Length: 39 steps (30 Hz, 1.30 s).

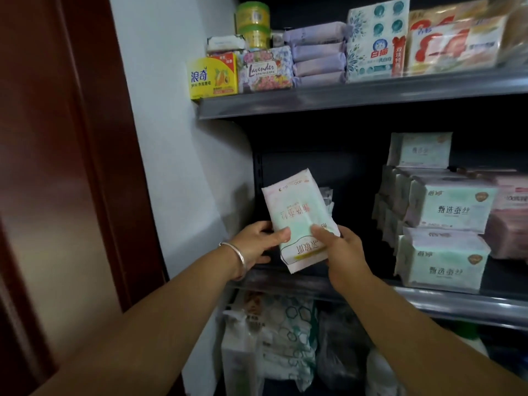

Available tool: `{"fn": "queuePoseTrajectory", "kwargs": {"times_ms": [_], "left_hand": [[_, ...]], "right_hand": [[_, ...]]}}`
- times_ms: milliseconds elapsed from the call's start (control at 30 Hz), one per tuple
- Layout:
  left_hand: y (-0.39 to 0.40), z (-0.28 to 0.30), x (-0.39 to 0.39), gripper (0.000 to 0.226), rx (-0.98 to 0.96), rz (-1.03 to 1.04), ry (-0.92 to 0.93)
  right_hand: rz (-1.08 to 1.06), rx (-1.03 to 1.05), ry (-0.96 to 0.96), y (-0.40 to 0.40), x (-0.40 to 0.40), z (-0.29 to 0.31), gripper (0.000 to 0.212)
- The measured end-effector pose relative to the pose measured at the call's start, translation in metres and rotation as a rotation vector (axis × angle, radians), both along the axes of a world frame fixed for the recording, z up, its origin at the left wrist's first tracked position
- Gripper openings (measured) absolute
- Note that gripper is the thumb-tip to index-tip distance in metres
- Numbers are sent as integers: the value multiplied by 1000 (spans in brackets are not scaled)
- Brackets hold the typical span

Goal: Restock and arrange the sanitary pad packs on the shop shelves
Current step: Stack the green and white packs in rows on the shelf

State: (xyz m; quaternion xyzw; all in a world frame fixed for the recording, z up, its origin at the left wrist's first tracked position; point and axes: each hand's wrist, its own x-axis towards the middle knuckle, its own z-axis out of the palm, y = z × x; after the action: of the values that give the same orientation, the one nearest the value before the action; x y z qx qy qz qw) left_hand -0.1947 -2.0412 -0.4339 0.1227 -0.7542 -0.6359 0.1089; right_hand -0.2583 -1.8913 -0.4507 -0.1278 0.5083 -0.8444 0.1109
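1. Door frame point(71, 167), dark red, fills the left edge, with a white wall point(171, 138) beside it.
2. Left hand point(257, 244), a bangle point(238, 257) on its wrist, grips the left edge of a pad pack point(297, 215); its thumb lies on the pack's front and its fingers curl behind.
3. Pad pack, pale green and pink, is held upright and tilted, printed upside down, in front of the bare left part of the middle shelf point(457, 301).
4. Right hand point(343, 252) pinches the pack's lower right, thumb on the front.
5. Stacked packs point(445, 224) in green and pink sit on the middle shelf's right side, well apart from the held one.
6. Top shelf point(343, 95) carries soap boxes point(213, 77), purple packs point(318, 52) and other goods.
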Motion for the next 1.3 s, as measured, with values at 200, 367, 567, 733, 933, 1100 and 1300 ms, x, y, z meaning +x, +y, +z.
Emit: {"fn": "queuePoseTrajectory", "kwargs": {"times_ms": [200,367,567,733,933,1100,1300], "left_hand": [[4,8,9,35,65,47,-1],[4,12,6,21,107,67,19],[10,15,1,27,98,110,51],[4,23,-2,48,-36,191,154],[6,23,-23,54,-1060,546,322],[-1,14,-33,68,-1679,621,556],[-14,8,-27,77,-1515,262,410]], "right_hand": [[90,-24,-44,-1,4,-2,36],[130,-3,-22,0,-4,-4,37],[229,81,-20,-3,-8,-7,37],[212,212,73,2,-12,0,45],[251,174,49,-4,-8,26,51],[324,-18,-139,-6,-13,43,67],[138,-25,-167,-2,-27,36,27]]}}
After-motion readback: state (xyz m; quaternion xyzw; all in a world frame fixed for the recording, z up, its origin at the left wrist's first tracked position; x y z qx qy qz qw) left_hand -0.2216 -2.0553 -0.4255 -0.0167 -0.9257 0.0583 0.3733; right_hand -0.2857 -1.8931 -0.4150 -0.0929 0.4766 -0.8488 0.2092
